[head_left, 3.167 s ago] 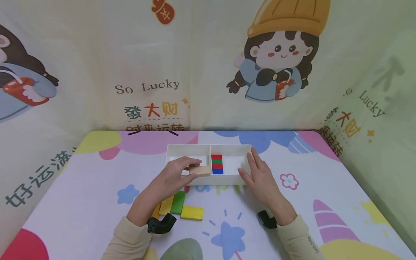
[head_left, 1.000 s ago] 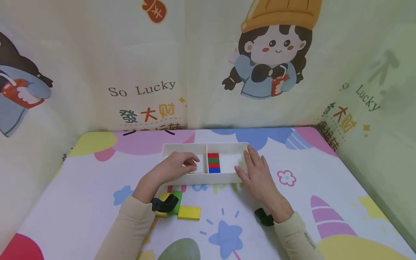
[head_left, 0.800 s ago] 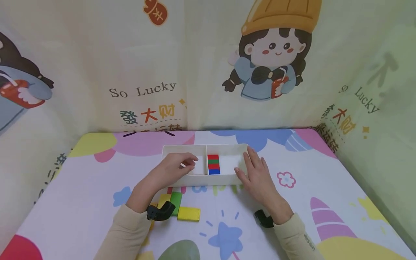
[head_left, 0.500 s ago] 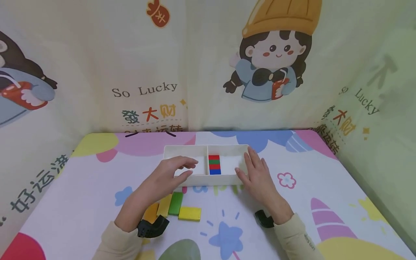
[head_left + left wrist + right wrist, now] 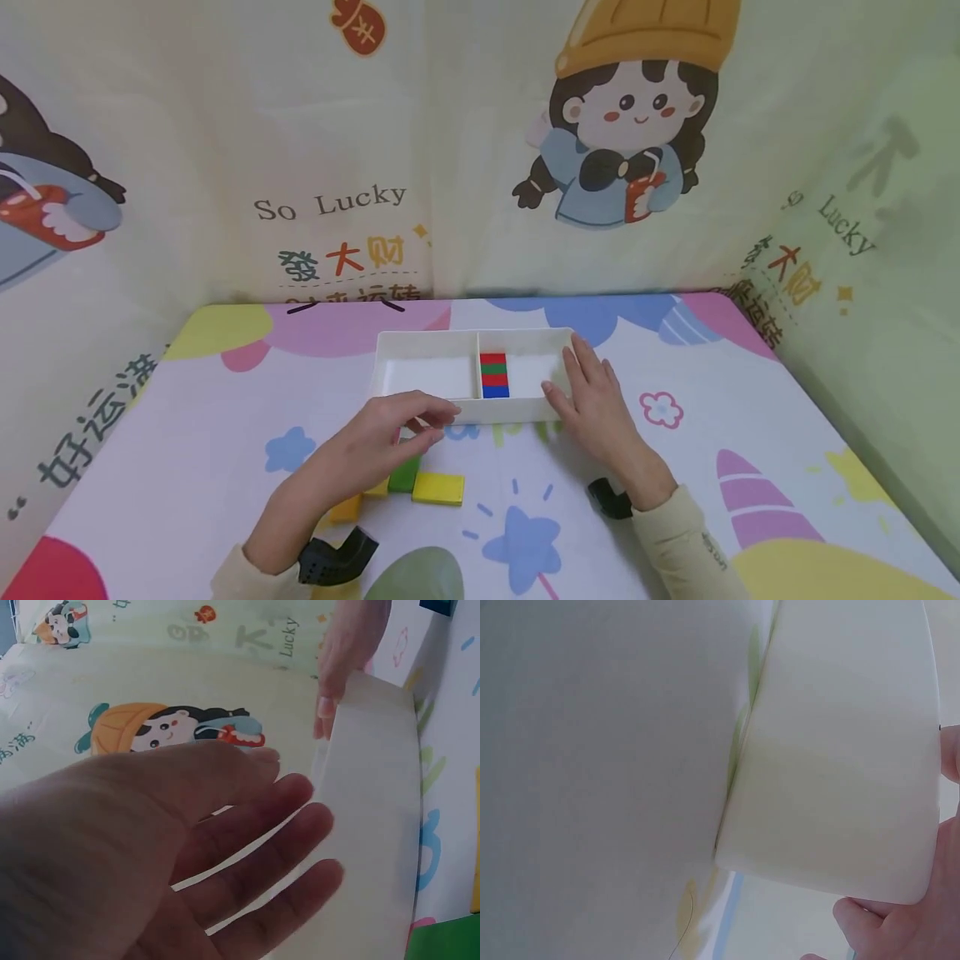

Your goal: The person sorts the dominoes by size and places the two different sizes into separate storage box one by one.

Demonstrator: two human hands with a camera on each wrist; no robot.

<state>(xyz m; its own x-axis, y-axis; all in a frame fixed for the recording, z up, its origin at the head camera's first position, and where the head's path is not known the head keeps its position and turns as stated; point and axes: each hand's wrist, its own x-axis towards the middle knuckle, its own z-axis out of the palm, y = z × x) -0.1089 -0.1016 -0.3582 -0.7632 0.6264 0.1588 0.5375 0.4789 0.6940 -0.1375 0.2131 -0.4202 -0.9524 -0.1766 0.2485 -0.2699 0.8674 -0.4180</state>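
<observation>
A white two-compartment box (image 5: 517, 411) stands on the table. Inside its right compartment, red, green and blue blocks (image 5: 493, 375) form a row along the divider. My left hand (image 5: 382, 437) hovers at the front of the left compartment, thumb and fingers apart, holding nothing. In the left wrist view, its loosely bent fingers (image 5: 277, 855) overlap the box's wall. My right hand (image 5: 596, 408) holds the box's right end, thumb over the rim and fingers along the outer side. Below my left hand lie a green block (image 5: 405, 475) and a yellow block (image 5: 438, 489).
Orange and yellow blocks (image 5: 346, 509) lie beside the green one, partly covered by my left forearm. A patterned cloth (image 5: 540, 500) covers the table. Printed curtains (image 5: 480, 208) hang behind its back edge and along both sides.
My left hand has let go of a pale wooden block, which no longer shows, and has drawn back from the left compartment toward the front. My right hand has stayed on the box's end.
</observation>
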